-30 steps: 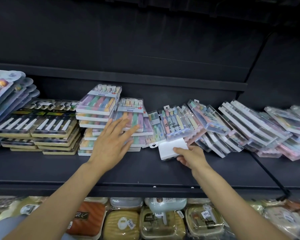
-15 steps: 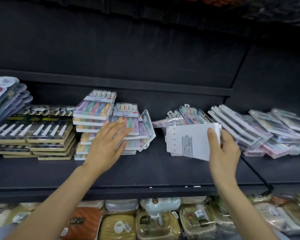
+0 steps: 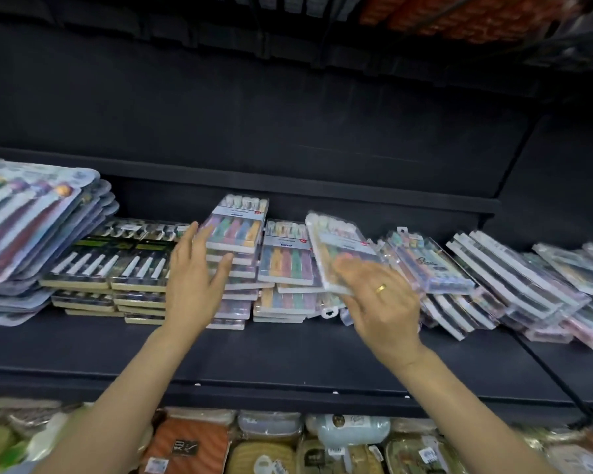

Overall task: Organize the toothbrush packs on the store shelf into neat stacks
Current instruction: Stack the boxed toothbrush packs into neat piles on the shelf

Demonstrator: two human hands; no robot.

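Head view puts your two hands over the dark shelf [image 3: 288, 354], both reaching toward 12 o'clock. Your left hand [image 3: 194, 285] is flat, fingers straight and spread, pressing against the front-left side of the tall pastel stack [image 3: 235, 254]; the top pack of that stack lies with its long axis running toward 12 o'clock, bristle ends at the far side. Just beside it at 3 o'clock sits a lower pastel stack [image 3: 285, 268], packs lying the same way. Your right hand [image 3: 380, 302], with a gold ring [image 3: 380, 288] on one finger, is blurred; its fingers lie extended on the near end of a tilted pack [image 3: 339, 254], and you cannot tell whether the thumb pinches it from below. That pack leans on the right edge of the lower stack, long axis pointing to about 11 o'clock, far end raised. At 3 o'clock of your right hand, slanted packs [image 3: 493, 278] lean in an overlapping row. At 9 o'clock of your left hand lie dark packs [image 3: 110, 265] in flat piles, and beyond them large blister packs [image 3: 31, 227].
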